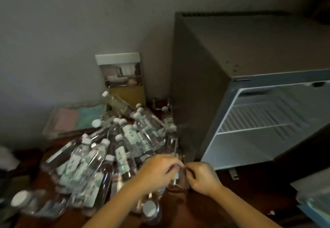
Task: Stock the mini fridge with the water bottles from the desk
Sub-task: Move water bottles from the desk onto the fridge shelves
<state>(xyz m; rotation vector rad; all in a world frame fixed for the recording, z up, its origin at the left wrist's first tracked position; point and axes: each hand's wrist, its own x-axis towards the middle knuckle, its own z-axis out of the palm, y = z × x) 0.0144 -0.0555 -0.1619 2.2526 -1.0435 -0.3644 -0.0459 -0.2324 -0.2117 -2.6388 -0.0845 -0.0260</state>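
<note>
Stock on the dark wood counter [250,193], listed left to right. Item: one loose bottle [23,199] lying on its side at the near left edge, apart from the rest. Item: shallow tray [48,127] against the wall, holding folded pink and blue cloths, not part of the job. Item: heap of water bottles [100,156], white caps and pale labels, lying across one another at all angles; they look tipped out in bulk, so each must be drawn from the pile singly. Item: printed card [121,77] propped upright against the wall behind the heap. Item: left hand [159,172], fingers curled round a small bottle [176,179] at the heap's right end, just before the fridge's near corner. Item: right hand [201,179], fingers curled in beside the same bottle; blur hides whether it pinches the bottle or only steadies it. Two hands on one bottle suggests it is being freed or turned before loading. Item: mini fridge [205,84], standing on the counter directly right of the heap, cavity exposed, its wire shelf [253,129] bare. By this showing, stocking has hardly begun.
</note>
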